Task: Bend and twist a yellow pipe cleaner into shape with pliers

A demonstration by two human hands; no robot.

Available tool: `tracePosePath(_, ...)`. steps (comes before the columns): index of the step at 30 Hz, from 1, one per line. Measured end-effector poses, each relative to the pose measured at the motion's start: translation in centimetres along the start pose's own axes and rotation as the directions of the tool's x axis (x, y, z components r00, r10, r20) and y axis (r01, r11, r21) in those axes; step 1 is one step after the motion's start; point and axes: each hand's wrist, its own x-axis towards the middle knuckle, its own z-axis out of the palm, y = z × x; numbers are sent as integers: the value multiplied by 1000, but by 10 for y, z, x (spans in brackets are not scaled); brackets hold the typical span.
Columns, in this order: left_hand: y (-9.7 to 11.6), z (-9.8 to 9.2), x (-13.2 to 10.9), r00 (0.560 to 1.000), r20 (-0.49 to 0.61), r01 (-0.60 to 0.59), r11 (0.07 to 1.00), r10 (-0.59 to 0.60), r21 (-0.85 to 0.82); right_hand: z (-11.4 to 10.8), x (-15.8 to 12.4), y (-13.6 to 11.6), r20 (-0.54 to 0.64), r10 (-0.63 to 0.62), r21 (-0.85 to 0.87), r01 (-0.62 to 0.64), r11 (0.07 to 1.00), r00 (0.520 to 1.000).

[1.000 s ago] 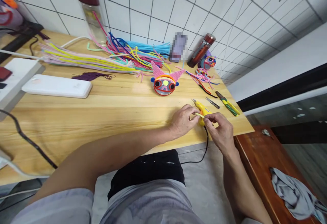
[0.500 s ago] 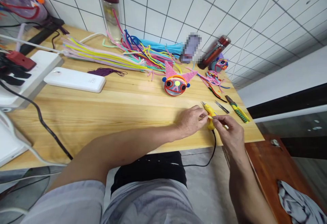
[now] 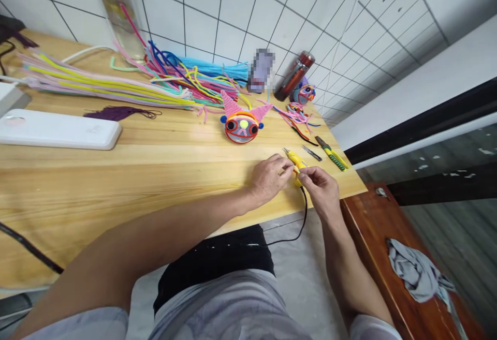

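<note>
Between my two hands a short, pale yellow pipe cleaner (image 3: 295, 169) bends in a small curve. My left hand (image 3: 269, 177) pinches one end of it, fingers closed. Thumb and fingers of my right hand (image 3: 322, 186) are closed on the other end. Right behind and under the fingertips lies a yellow hot glue gun (image 3: 295, 159), tip pointing away from me, its lower part partly covered by my hands. Farther back stands a round animal face (image 3: 241, 127) with pink pipe-cleaner ears, black eyes and a yellow nose.
Small snips (image 3: 312, 153) and green-yellow pliers (image 3: 332, 153) lie at the right. Pipe cleaners (image 3: 112, 86) are heaped along the back, near a clear bottle (image 3: 120, 24) and a dark red flask (image 3: 294, 76). A white power bank (image 3: 62, 129) lies left. The glue gun's black cord (image 3: 305, 210) hangs over the front edge.
The view has turned to the right, so things on the table appear farther left. Both hands still pinch the pipe cleaner, which now shows more of a curve between the fingertips.
</note>
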Motion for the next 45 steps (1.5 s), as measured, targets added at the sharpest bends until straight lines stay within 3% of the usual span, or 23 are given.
tracePosePath(13,5,0,-1,997,-79,15,991,-26,-133,17,-12,3,-10,-7,98,8,995,1000)
tracePosePath(20,2,-2,3,979,-56,166,929,-195,-331,9,-7,4,-69,-3,78,9,997,998)
tracePosePath(24,1,-3,5,965,-19,239,904,-262,-355,4,-7,4,-53,0,72,4,997,999)
tracePosePath(27,0,-3,6,968,6,235,892,-252,-385,1,-7,5,-46,-47,-7,47,999,998)
tracePosePath(30,0,-2,5,983,75,184,906,-168,-380,-4,-5,5,-29,-156,-151,150,977,987)
tracePosePath(34,-2,0,3,980,178,131,952,-83,-277,-12,3,7,41,-330,-327,325,887,943)
tracePosePath(38,-4,2,2,978,198,108,971,-66,-212,-15,12,5,132,-441,-439,451,777,888)
tracePosePath(41,-6,2,4,983,140,157,942,-120,-298,-20,20,5,103,-497,-490,479,728,862)
tracePosePath(45,-11,1,8,943,80,324,828,-324,-458,-45,39,32,-78,-463,-527,358,771,883)
